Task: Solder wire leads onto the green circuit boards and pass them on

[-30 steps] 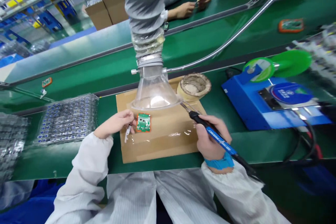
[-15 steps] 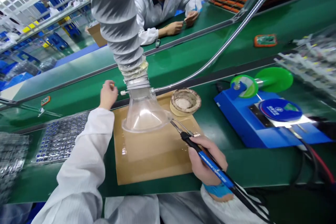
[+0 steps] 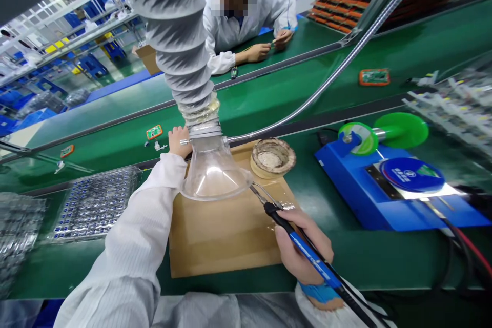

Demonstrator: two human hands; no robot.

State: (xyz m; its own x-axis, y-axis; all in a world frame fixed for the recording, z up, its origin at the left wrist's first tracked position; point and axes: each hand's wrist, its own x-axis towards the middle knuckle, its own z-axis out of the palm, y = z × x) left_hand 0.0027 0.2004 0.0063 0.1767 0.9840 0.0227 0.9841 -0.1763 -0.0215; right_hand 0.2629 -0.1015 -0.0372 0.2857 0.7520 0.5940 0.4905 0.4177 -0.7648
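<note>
My right hand [image 3: 303, 246] is wrapped round a blue and black soldering iron [image 3: 307, 253], whose metal tip points up-left at the rim of a clear funnel hood [image 3: 215, 177]. Beyond the tip stands a round bowl [image 3: 272, 158] with pale material inside. My left hand [image 3: 179, 142] is behind the hood's neck, at the far edge of the brown cardboard [image 3: 226, 236]; its fingers are partly hidden, and what they hold, if anything, cannot be made out. Left of it, an orange-framed circuit board [image 3: 154, 132] lies on the green belt beside small white parts [image 3: 160, 147].
A grey hose [image 3: 172, 36] hangs over the hood. At right are a blue solder feeder [image 3: 357, 189] and trays of parts [image 3: 461, 97]. A clear tray [image 3: 96, 205] lies left. Across the belt sits a person [image 3: 246, 25]; another board [image 3: 374, 77] lies behind.
My left hand has moved right, closer behind the hood. An orange-framed board and small white parts now show left of it. The board at the back right has shifted left. My right hand keeps its grip.
</note>
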